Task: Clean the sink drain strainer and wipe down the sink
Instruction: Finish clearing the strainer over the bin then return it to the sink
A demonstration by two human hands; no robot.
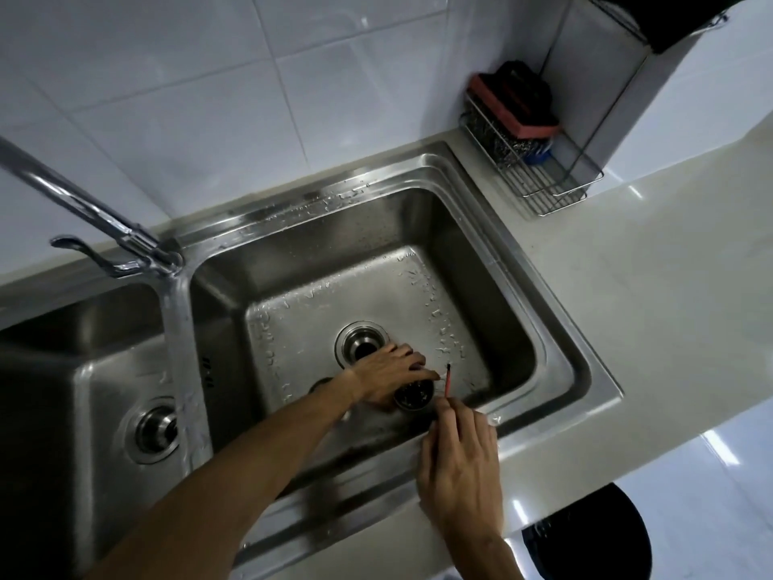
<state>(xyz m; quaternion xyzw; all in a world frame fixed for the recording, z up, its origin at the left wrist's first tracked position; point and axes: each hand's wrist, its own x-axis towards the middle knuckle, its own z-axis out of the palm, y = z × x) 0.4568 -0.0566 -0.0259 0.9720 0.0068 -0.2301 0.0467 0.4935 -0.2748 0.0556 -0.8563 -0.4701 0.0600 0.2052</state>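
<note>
Mid-task. I saw the strainer (pixel 414 396) out of its open drain (pixel 362 346), held low near the front wall of the sink (pixel 514 311) by the left hand (pixel 389 372) curled round it. The right hand (pixel 460 458) pinched a thin red tool (pixel 448 380) beside it. Wiping, I judged, remained.

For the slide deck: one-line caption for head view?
Left hand grips drain strainer in sink; right hand holds thin red stick.
</note>
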